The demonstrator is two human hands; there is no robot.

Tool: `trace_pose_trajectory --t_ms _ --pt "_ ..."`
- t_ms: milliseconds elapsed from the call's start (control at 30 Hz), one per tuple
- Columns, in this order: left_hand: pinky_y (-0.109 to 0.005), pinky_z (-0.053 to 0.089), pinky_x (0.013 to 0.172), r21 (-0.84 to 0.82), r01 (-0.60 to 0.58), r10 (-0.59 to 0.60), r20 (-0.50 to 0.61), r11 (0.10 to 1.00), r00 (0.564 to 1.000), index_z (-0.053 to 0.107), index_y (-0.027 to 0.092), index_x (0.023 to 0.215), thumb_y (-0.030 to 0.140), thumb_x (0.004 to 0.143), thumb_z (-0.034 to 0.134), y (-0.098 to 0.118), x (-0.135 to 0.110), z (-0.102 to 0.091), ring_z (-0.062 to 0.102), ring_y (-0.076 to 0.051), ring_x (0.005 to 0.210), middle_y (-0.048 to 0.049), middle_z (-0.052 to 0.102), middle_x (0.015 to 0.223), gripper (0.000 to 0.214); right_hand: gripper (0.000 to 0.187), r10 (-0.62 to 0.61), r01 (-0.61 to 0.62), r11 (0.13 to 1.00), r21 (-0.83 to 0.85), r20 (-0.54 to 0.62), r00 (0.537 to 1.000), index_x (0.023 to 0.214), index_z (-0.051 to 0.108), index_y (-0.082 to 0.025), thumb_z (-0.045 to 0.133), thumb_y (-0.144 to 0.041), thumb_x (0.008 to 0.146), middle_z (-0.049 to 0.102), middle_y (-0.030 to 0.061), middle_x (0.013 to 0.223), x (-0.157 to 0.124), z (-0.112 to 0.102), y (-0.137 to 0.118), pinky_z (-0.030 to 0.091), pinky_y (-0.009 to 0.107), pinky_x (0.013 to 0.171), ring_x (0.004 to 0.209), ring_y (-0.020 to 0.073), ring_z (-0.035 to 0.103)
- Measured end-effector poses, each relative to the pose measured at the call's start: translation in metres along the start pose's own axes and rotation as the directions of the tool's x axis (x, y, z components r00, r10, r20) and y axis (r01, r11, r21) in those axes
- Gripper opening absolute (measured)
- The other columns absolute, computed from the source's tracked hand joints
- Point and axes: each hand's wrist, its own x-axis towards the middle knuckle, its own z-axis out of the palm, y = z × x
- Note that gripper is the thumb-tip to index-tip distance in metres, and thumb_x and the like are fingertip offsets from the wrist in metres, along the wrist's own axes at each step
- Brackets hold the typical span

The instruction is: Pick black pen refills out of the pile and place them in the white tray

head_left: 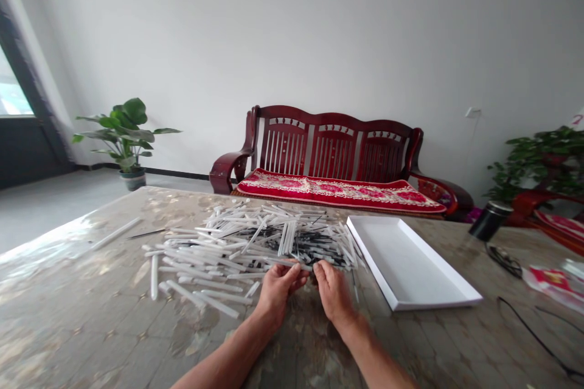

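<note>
A slim white tube (305,267) lies crosswise between my hands, just in front of a loose heap. My left hand (276,295) is closed around it, thumb on top. At its right end, the thumb and fingers of my right hand (335,295) are pinched together; the fingertips partly hide that end. The heap has many white, translucent tubes (196,255) on its left and top. Thin black sticks (319,246) lie mixed in at the right. A few white tubes (286,237) rest side by side on the heap.
A shallow white box lid (410,255) lies right of the heap on the patterned table (114,340). Farther right are a black canister (490,220), dark cables (533,337) and a red-and-white plastic packet (552,282). A wooden bench (335,146) stands behind the table.
</note>
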Motion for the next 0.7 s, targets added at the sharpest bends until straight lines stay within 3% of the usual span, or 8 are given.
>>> trace_pose_trajectory --t_ms 67,200,267,433,500,600,700 --pt "-0.022 0.055 0.063 0.000 -0.003 0.003 -0.001 1.000 1.000 0.070 0.014 0.071 0.033 0.043 0.096 0.0006 0.0010 -0.0006 0.068 -0.014 0.062 -0.0029 0.073 0.066 0.043 0.041 0.031 -0.033 0.997 0.070 0.028 0.999 0.075 0.058 -0.023 0.032 -0.039 0.102 0.066 0.0016 0.066 -0.0004 -0.0015 -0.0022 0.039 0.025 0.054 0.060 0.0172 0.062" --pt "-0.022 0.055 0.064 0.000 -0.009 0.009 0.012 1.000 1.000 0.070 0.014 0.070 0.035 0.044 0.095 0.0033 0.0024 -0.0011 0.068 -0.013 0.063 -0.0025 0.073 0.066 0.042 0.022 -0.025 0.022 0.981 0.191 0.010 1.000 0.096 0.061 -0.022 0.045 -0.036 0.097 0.071 0.0028 0.086 -0.0001 -0.0047 -0.0046 0.046 0.025 0.067 0.077 0.0174 0.065" --pt "-0.022 0.055 0.064 0.000 -0.003 0.003 0.018 1.000 1.000 0.070 0.014 0.071 0.035 0.043 0.095 0.0037 0.0020 -0.0007 0.068 -0.013 0.063 -0.0024 0.073 0.066 0.043 0.020 -0.042 0.045 0.983 0.180 -0.020 0.999 0.090 0.061 -0.022 0.047 -0.035 0.095 0.069 0.0027 0.084 0.0005 -0.0038 -0.0036 0.045 0.025 0.068 0.077 0.0172 0.064" --pt "-0.022 0.055 0.062 0.028 0.011 -0.012 0.014 1.000 1.000 0.070 0.014 0.072 0.037 0.042 0.095 0.0018 0.0002 0.0006 0.069 -0.015 0.063 -0.0035 0.074 0.065 0.045 0.041 0.034 -0.035 0.996 0.083 0.014 0.999 0.068 0.053 -0.023 0.036 -0.042 0.099 0.059 -0.0006 0.058 0.0009 -0.0011 -0.0004 0.034 0.026 0.052 0.054 0.0160 0.055" --pt "-0.022 0.055 0.062 0.030 0.007 -0.007 0.006 1.000 1.000 0.070 0.014 0.071 0.037 0.042 0.095 0.0018 0.0003 0.0006 0.069 -0.014 0.062 -0.0035 0.074 0.065 0.045 0.041 0.042 -0.046 0.994 0.102 0.035 0.998 0.072 0.056 -0.023 0.034 -0.043 0.100 0.061 -0.0004 0.060 0.0002 -0.0024 -0.0012 0.035 0.026 0.053 0.055 0.0163 0.057" --pt "-0.022 0.055 0.061 0.029 0.001 -0.001 0.006 1.000 1.000 0.070 0.014 0.070 0.037 0.042 0.095 0.0025 0.0008 0.0002 0.069 -0.014 0.062 -0.0033 0.074 0.065 0.045 0.028 0.003 -0.007 0.989 0.149 0.033 0.999 0.088 0.060 -0.022 0.041 -0.040 0.098 0.069 0.0017 0.078 -0.0006 -0.0038 -0.0028 0.041 0.025 0.062 0.071 0.0171 0.064" --pt "-0.023 0.055 0.060 0.044 0.008 -0.008 0.008 0.999 1.000 0.069 0.014 0.070 0.038 0.042 0.095 0.0019 0.0006 0.0001 0.069 -0.015 0.061 -0.0030 0.074 0.064 0.045 0.026 0.005 -0.008 0.992 0.125 0.029 1.000 0.083 0.058 -0.022 0.045 -0.039 0.096 0.068 0.0021 0.077 -0.0005 -0.0011 -0.0016 0.040 0.026 0.062 0.071 0.0177 0.063"
